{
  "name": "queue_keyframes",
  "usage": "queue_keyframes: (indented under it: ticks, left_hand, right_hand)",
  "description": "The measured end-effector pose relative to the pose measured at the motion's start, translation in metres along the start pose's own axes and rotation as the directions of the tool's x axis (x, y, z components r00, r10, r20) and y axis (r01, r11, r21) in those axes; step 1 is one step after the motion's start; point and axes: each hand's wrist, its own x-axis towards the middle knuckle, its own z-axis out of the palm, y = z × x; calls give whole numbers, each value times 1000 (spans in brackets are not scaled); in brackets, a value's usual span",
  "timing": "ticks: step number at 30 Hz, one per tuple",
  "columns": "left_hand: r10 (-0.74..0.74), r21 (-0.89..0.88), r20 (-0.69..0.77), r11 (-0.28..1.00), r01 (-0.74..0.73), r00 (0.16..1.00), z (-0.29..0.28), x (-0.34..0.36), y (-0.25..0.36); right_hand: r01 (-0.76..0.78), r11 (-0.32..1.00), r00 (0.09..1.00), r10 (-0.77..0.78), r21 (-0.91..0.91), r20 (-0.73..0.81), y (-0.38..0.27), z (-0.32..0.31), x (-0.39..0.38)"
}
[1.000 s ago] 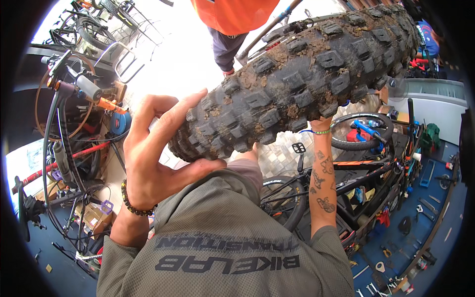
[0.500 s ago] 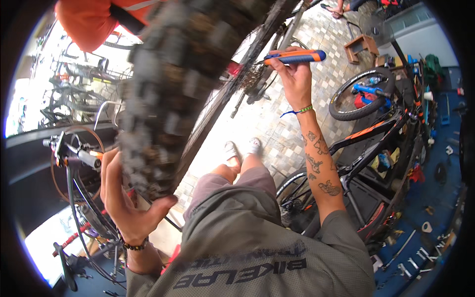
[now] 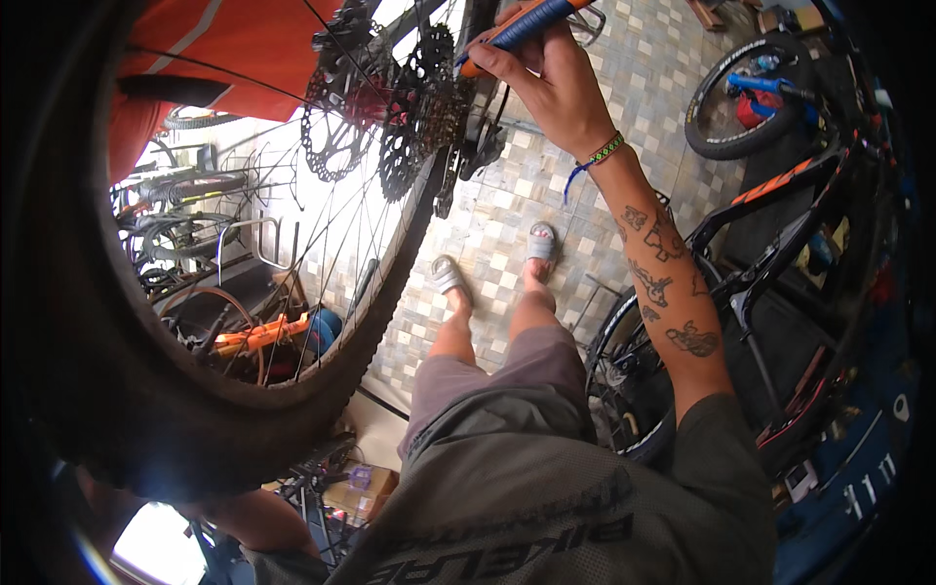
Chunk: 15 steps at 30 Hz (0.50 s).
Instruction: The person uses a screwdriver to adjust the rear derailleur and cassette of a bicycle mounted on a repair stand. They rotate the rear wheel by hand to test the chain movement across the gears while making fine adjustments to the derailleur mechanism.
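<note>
A large bicycle wheel with a knobby black tyre [image 3: 127,390] fills the left side, close to the camera. Its spokes, brake disc [image 3: 336,136] and cassette [image 3: 419,107] show at the top centre. My right hand [image 3: 551,83] is raised beside the cassette and is shut on a tool with an orange and blue handle [image 3: 522,24]. My left hand is hidden behind the tyre at the lower left; only its forearm [image 3: 263,517] shows, so its grip cannot be seen. My feet in sandals [image 3: 492,263] stand on a tiled floor.
A person in an orange shirt [image 3: 214,58] stands behind the wheel at the upper left. A black bicycle frame with orange trim [image 3: 780,195] stands at the right, another wheel [image 3: 751,97] lies at the upper right. Bikes and racks [image 3: 205,224] crowd the left.
The wheel has swung from edge-on to nearly face-on and nearer the camera, so the tyre now hides my left hand. My right hand has gone up to the cassette with the tool.
</note>
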Motion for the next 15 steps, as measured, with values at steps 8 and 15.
queue_keyframes:
  ticks: [8,15]
  left_hand:
    - [95,-355,800,871,339,593,179,88,-9]
    - [167,-522,824,595,611,542,208,80,7]
  right_hand:
    - [-31,999,996,30,-12,-79,-3,-12,-8]
    - [46,994,979,-25,104,-202,8,-14,-17]
